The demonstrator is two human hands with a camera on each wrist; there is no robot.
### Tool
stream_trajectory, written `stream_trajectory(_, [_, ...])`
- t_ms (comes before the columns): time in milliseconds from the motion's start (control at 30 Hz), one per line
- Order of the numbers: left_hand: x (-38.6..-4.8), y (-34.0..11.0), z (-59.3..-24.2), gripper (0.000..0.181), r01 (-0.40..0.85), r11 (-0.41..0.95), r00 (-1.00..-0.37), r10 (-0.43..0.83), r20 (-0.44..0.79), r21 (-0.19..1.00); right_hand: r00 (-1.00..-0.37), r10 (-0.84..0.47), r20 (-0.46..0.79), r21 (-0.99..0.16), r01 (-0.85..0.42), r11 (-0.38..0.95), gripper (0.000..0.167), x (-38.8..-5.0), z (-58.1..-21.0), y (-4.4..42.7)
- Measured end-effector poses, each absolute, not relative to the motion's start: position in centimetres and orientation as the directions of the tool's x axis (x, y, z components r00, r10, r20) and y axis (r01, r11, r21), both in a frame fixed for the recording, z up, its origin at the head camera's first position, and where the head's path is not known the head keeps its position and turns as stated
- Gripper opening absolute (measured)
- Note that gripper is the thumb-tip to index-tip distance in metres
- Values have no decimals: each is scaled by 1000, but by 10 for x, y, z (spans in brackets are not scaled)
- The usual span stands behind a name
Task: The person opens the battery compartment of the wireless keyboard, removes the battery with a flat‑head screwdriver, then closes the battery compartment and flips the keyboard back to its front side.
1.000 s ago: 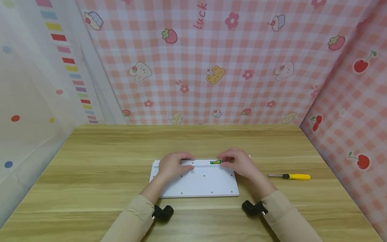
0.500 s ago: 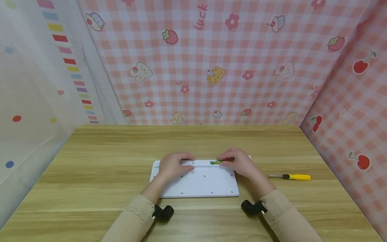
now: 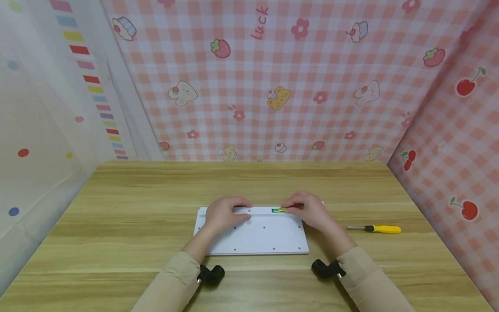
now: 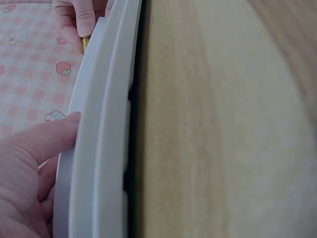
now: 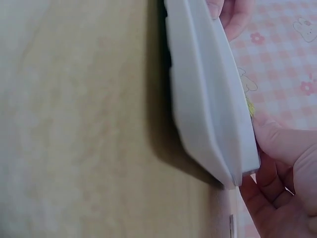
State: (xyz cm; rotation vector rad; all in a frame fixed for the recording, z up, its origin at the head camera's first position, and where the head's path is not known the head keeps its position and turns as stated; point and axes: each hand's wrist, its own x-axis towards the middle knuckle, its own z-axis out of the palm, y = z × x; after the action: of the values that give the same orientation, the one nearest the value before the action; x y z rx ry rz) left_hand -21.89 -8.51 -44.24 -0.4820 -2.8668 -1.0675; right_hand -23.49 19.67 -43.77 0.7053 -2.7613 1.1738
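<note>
The relation that mattered lay at the right end of the raised strip (image 3: 262,211) along the far edge of the white panel (image 3: 253,239), just below the middle of the head view. There a small yellow-green cylinder (image 3: 281,210), seemingly a battery, lay directly left of the right hand (image 3: 309,211), its right end pinched between thumb and forefinger. Its long axis ran across the frame, roughly in line with the strip, and its left end met the small slot (image 3: 274,211). In the left wrist view it stood a little proud of the strip at upper left, so it was not flush; how deep the other end sat could not be told.

The right hand was clearly the nearer. The left hand (image 3: 223,214) was well apart to the left, thumb and forefinger spaced astride the same strip and gripping the panel against the desk (image 3: 117,242). A yellow-handled screwdriver (image 3: 382,229) lay farther right, its shaft pointing left toward the right forearm.
</note>
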Motion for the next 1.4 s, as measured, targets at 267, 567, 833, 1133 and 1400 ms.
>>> stream_trajectory(267, [-219, -85, -443, 24, 302, 714, -951, 270, 149, 632, -893, -371, 253, -620, -444, 646, 10, -234, -434, 201])
stream_trajectory(567, [-219, -85, -442, 24, 308, 718, -949, 277, 149, 625, -922, -344, 179, -645, -374, 667, 8, -240, -429, 207])
stream_trajectory(833, [-219, -84, -442, 24, 302, 717, -951, 271, 148, 629, -954, -294, 53, -705, -244, 666, 8, -261, -416, 205])
stream_trajectory(1133, [-220, -86, -443, 24, 310, 718, -949, 279, 150, 623, -968, -251, -10, -690, -174, 702, 10, -279, -419, 195])
stream_trajectory(1400, [-219, -85, -443, 25, 294, 726, -954, 265, 142, 621, -968, -249, -12, -702, -169, 692, 9, -286, -430, 193])
